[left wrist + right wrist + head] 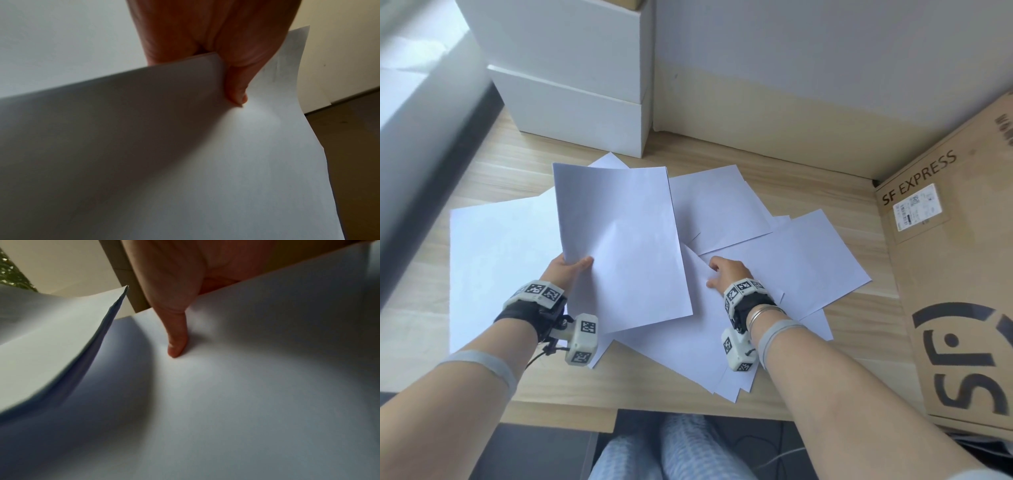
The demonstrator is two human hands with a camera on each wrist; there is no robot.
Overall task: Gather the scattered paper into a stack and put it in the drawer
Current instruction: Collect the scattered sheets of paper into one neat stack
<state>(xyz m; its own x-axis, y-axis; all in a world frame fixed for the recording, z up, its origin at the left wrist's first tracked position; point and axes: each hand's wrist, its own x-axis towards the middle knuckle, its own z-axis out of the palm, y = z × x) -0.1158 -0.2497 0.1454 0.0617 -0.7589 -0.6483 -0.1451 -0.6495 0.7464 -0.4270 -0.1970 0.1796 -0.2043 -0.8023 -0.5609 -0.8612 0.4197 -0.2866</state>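
My left hand point(576, 266) holds a thin stack of white sheets point(619, 240) lifted over the wooden desk point(859, 346); its thumb point(236, 92) lies on top of the stack point(185, 162) and the fingers are hidden underneath. My right hand point(717, 274) pinches the edge of another white sheet point(681, 349) lying on the desk, with its thumb point(176, 345) pressing on the top face of that sheet point(257, 386). Several loose sheets lie around, at the left point(493, 260), the back point(722, 205) and the right point(811, 260).
A white cabinet point(571, 102) with two stacked fronts stands at the back left, against the wall. A large cardboard box point(959, 281) marked SF EXPRESS fills the right side of the desk. My knees show below the desk's front edge.
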